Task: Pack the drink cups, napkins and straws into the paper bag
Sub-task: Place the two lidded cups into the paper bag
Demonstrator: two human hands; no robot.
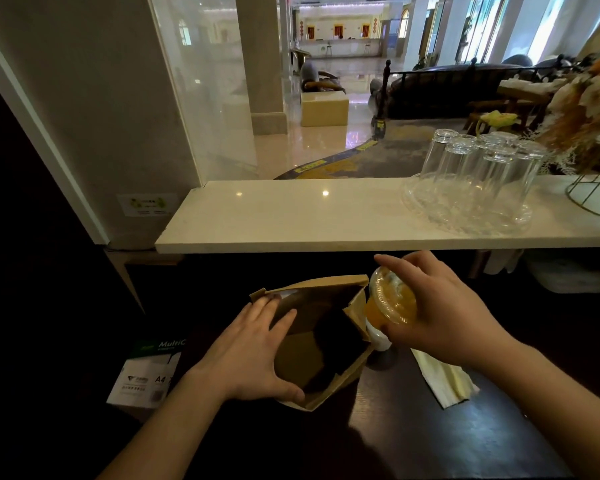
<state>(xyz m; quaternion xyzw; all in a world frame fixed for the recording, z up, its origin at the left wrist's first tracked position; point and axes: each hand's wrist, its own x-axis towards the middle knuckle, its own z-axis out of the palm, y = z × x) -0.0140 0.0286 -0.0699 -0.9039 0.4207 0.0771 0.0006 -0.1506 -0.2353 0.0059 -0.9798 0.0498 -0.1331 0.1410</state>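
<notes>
The grip of the right hand [444, 313] is closed round a clear, dome-lidded plastic cup [392, 299] of orange drink, tilted just right of the open brown paper bag [300, 358], whose left wall is pressed by the left hand [253, 355], fingers flat.

A white ledge [291, 216] is laid across the middle, with upturned glasses [482, 168] set at its right. Beyond, a glossy floor [319, 147], a patterned carpet [381, 157] and a dark sofa [447, 88] are lit by tall windows [548, 22] far right; a pillar [260, 64] is seen left.
</notes>
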